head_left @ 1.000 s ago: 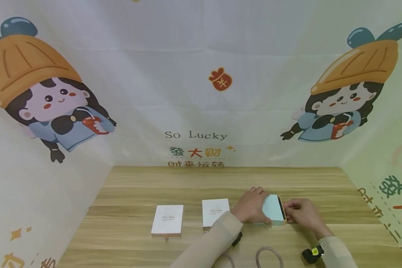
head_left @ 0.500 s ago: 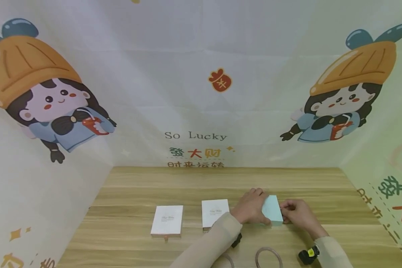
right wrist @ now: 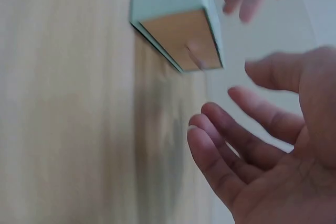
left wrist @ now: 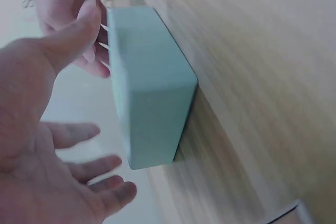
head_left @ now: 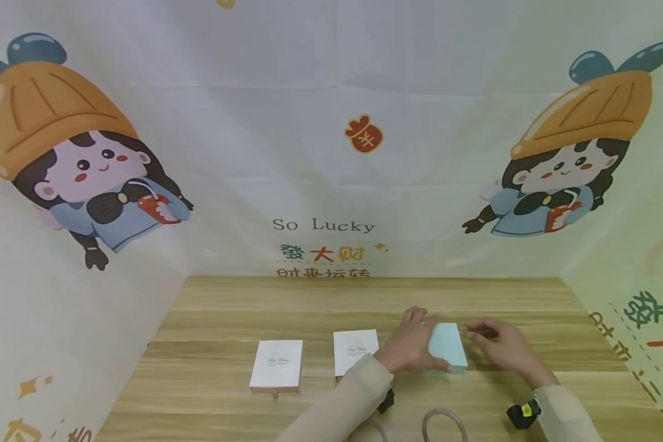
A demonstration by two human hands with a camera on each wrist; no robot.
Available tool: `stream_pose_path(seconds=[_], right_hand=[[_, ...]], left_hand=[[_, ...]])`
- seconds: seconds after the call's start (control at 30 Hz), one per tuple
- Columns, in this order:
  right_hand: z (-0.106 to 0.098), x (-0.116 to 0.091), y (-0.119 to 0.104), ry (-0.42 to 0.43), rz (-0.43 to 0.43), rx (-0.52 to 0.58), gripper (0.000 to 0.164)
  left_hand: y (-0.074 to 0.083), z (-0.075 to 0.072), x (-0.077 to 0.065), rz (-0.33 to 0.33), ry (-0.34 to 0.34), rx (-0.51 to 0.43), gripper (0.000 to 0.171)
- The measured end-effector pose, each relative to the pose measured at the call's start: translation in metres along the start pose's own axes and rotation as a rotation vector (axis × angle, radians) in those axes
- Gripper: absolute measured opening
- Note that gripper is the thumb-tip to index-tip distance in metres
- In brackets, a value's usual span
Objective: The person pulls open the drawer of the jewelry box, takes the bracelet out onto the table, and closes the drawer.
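A mint-green drawer box [head_left: 447, 348] lies on the wooden table, its drawer pushed flush. On its right end, the right wrist view shows a tan drawer front [right wrist: 184, 35] with a small ribbon pull. My left hand [head_left: 411, 344] is at the box's left side; the left wrist view shows its fingers spread and apart from the box. My right hand [head_left: 505, 347] hovers just off the drawer end, fingers loosely bent and holding nothing.
Two white boxes with printed lids, one [head_left: 277, 366] farther left and one [head_left: 356, 351] beside my left forearm, lie on the table [head_left: 243, 301]. A round bangle-like ring [head_left: 444, 412] lies near the front edge, another partly hidden by my left sleeve. Printed cloth walls enclose the table.
The drawer that stuck out at the right has slid into the mint-green box. My right hand has then come away from it, and my left hand has loosened and shifted slightly left.
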State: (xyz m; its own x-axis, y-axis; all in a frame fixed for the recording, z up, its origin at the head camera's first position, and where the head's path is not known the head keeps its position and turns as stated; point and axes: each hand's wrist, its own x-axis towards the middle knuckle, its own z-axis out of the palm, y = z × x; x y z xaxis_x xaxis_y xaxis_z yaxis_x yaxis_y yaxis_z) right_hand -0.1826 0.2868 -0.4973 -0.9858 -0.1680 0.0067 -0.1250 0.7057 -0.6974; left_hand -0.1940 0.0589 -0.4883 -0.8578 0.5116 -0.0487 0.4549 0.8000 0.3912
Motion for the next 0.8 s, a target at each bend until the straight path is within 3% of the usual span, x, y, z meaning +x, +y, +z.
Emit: stream_pose_path(seconds=[0.2, 0.3, 0.57, 0.8], right_hand=[[-0.009, 0.008, 0.001, -0.049, -0.132, -0.027, 0.038], [-0.012, 0.014, 0.0, -0.087, -0.175, -0.029, 0.04], [-0.011, 0.03, -0.006, -0.253, -0.189, 0.007, 0.04], [-0.007, 0.033, -0.007, -0.261, -0.113, 0.042, 0.035]], left_hand=[[-0.001, -0.005, -0.014, -0.208, 0.072, -0.299, 0.096], [0.002, -0.005, -0.022, -0.258, 0.112, -0.389, 0.093], [0.009, 0.006, -0.031, -0.296, 0.144, -0.444, 0.084], [0.012, 0.014, -0.028, -0.313, 0.138, -0.448, 0.079]])
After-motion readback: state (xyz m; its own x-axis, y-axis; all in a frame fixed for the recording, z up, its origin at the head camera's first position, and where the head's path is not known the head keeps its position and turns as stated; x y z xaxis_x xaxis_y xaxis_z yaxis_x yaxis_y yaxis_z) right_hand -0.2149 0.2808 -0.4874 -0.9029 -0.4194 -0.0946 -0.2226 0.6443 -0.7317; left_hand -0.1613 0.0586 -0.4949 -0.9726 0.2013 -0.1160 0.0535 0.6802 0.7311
